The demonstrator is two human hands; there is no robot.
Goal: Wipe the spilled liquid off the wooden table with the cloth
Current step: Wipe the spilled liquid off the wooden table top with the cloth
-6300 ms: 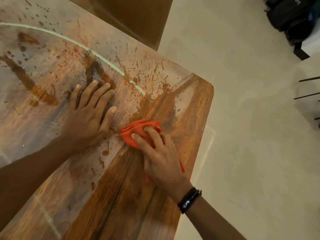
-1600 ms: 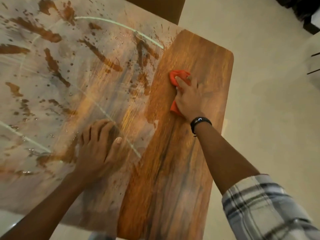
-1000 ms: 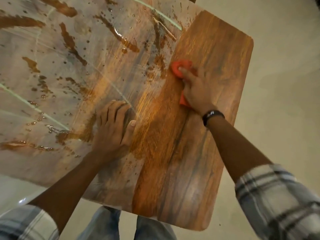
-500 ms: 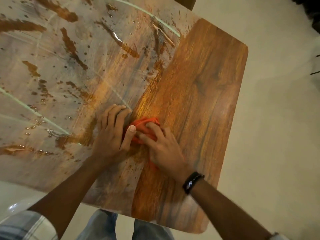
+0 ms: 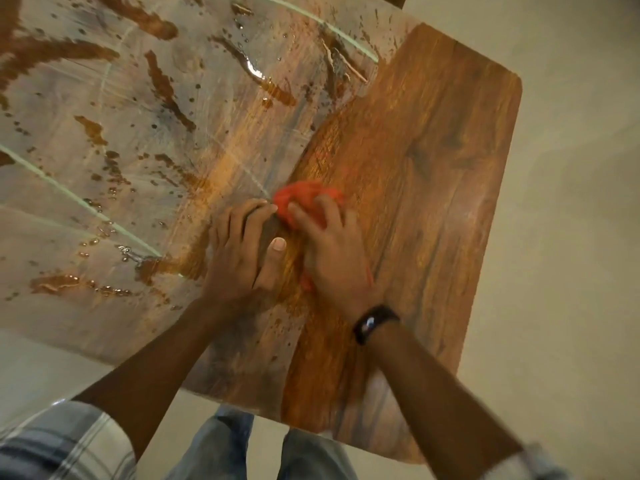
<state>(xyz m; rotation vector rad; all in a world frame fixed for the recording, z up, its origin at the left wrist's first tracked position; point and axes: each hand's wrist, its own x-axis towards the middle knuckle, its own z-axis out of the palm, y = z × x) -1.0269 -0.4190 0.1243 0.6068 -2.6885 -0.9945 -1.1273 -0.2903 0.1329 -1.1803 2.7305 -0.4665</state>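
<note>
Right hand (image 5: 329, 251): blurred; we see its fingers curled over the bunched orange cloth (image 5: 301, 199), mostly hiding it.
Left hand (image 5: 239, 258): flat, fingers together, pressing the wooden table (image 5: 433, 150) just beside the cloth.
Spilled liquid (image 5: 162, 81): glossy brown streaks leftward, cut off at the frame edge.

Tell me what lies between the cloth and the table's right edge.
Nothing but bare wood grain, as the head view shows, from the cloth to the table's right edge.

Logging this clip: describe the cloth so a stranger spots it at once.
Start at the wooden table, where its wet, splattered part meets the clean right side. There the right hand holds a crumpled cloth. It is the only orange-red thing.
</note>
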